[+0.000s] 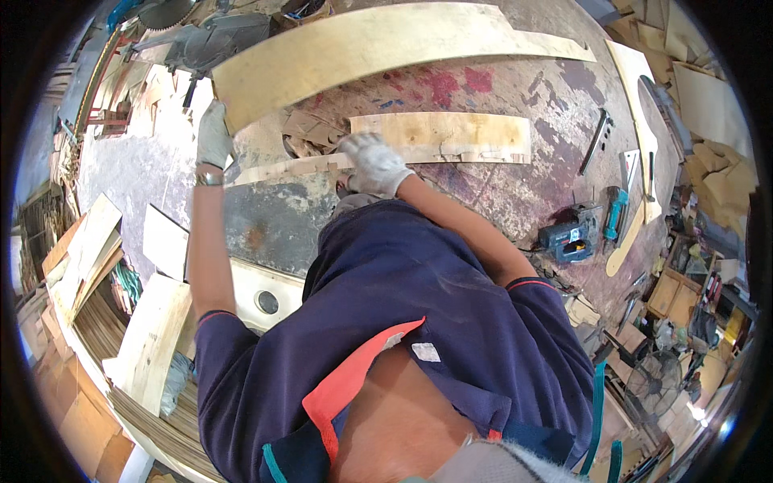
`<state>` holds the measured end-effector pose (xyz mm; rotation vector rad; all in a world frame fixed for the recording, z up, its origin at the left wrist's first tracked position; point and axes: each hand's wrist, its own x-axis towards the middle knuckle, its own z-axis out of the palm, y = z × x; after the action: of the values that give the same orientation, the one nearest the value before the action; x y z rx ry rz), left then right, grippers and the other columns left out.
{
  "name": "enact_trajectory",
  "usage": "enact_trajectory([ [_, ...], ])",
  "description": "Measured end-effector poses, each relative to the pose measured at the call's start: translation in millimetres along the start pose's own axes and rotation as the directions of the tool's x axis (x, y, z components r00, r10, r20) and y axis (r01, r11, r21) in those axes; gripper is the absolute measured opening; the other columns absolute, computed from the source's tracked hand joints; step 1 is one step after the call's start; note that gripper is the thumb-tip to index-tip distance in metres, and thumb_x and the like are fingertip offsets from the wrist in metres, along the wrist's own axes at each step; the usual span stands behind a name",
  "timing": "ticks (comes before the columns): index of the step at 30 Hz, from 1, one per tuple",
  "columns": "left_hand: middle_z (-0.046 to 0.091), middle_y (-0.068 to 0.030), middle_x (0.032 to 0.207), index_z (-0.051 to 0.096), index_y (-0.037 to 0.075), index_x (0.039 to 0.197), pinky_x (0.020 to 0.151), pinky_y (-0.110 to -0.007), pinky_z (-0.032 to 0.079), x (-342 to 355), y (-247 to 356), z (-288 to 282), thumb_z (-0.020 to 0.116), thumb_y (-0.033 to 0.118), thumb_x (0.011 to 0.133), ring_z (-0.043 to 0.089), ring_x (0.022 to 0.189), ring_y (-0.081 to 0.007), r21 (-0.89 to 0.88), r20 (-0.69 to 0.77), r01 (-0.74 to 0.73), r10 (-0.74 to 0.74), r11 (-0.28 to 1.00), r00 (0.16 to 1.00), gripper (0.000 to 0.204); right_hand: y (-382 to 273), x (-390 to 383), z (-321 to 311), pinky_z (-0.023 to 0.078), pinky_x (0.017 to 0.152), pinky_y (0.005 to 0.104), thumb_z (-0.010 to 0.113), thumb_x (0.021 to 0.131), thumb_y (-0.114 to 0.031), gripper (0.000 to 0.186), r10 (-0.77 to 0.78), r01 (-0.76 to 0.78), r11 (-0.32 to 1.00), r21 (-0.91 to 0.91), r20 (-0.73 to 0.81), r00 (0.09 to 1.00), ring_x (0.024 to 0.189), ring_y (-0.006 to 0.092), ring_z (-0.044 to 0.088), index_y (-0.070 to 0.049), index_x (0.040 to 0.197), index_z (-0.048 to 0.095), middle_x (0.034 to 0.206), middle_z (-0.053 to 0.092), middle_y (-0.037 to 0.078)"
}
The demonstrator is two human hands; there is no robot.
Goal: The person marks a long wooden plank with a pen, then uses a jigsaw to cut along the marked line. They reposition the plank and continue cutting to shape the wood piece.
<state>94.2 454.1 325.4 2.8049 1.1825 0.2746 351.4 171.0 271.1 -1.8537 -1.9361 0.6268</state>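
My left hand (213, 138), in a white work glove, grips the near left corner of a large pale plywood sheet (362, 48); the fingertips are partly hidden by its edge. That sheet stretches across the far side, with a stepped, narrower right end. My gloved right hand (375, 165) is smeared by motion, so its fingers are hard to read. It is beside the left end of a smaller plywood piece (483, 137), above a thin wooden strip (282, 168). Whether it touches either cannot be told.
At the right are a jigsaw (568, 240), a teal power tool (616, 211), a black bar tool (596, 142) and a long cut board (638, 121). A saw with a round blade (167, 13) stands far left. Stacked boards (153, 346) lie near left, a fan (654, 378) near right.
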Motion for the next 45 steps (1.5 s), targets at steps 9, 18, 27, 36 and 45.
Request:
enact_trajectory([
  [9, 0.067, -0.0085, 0.086, 0.060, 0.003, 0.114, 0.057, -0.026, 0.054, -87.9, 102.5, 8.5, 0.049, 0.033, 0.109, 0.062, 0.067, -0.0154, -0.674, 0.678, 0.217, -0.474, -0.706, 0.561, 0.033, 202.7, -11.8, -42.9, 0.051, 0.094, 0.0544, 0.041, 0.106, -0.057, 0.059, 0.552, 0.102, -0.223, 0.970, 0.040, 0.833, 0.105, 0.0359, 0.063, -0.009, 0.139, 0.047, 0.114, 0.065, 0.016],
  [18, 0.066, -0.0301, 0.121, 0.045, -0.008, 0.135, 0.083, -0.045, 0.061, -118.6, 159.1, -6.3, 0.026, 0.047, 0.111, 0.070, 0.098, -0.0396, -0.598, 0.694, 0.161, -0.407, -0.785, 0.595, 0.063, 255.6, 9.4, -56.5, 0.052, 0.104, 0.0499, 0.045, 0.101, -0.062, 0.059, 0.849, 0.060, -0.198, 0.978, 0.141, 0.510, 0.130, 0.0299, 0.058, -0.021, 0.142, 0.056, 0.144, 0.061, 0.004],
  [27, 0.069, -0.0246, 0.121, 0.050, -0.005, 0.132, 0.086, -0.044, 0.057, -137.4, 166.3, 8.3, 0.032, 0.054, 0.108, 0.068, 0.101, -0.0381, -0.693, 0.651, 0.185, -0.493, -0.697, 0.577, 0.066, 220.5, -3.5, -49.9, 0.036, 0.119, 0.0559, 0.040, 0.106, -0.059, 0.066, 0.659, 0.339, -0.275, 0.900, -0.080, 0.748, 0.144, 0.0327, 0.044, -0.013, 0.154, 0.044, 0.158, 0.047, 0.008],
  [36, 0.072, -0.0191, 0.115, 0.056, -0.002, 0.129, 0.088, -0.042, 0.056, -140.9, 154.0, 20.4, 0.029, 0.052, 0.108, 0.068, 0.098, -0.0315, -0.746, 0.648, 0.245, -0.591, -0.619, 0.480, 0.064, 205.3, -25.8, -41.8, 0.041, 0.115, 0.0576, 0.051, 0.104, -0.055, 0.068, 0.711, 0.415, -0.337, 0.845, -0.061, 0.701, 0.141, 0.0366, 0.047, -0.010, 0.154, 0.039, 0.155, 0.047, 0.012],
  [45, 0.074, -0.0163, 0.101, 0.059, -0.001, 0.124, 0.077, -0.040, 0.057, -147.7, 120.7, 32.0, 0.031, 0.056, 0.107, 0.068, 0.085, -0.0307, -0.760, 0.640, 0.258, -0.615, -0.597, 0.462, 0.065, 180.4, -52.9, -48.7, 0.051, 0.108, 0.0499, 0.056, 0.101, -0.058, 0.068, 0.702, 0.399, -0.382, 0.833, -0.019, 0.712, 0.132, 0.0329, 0.057, -0.010, 0.149, 0.046, 0.146, 0.057, 0.012],
])
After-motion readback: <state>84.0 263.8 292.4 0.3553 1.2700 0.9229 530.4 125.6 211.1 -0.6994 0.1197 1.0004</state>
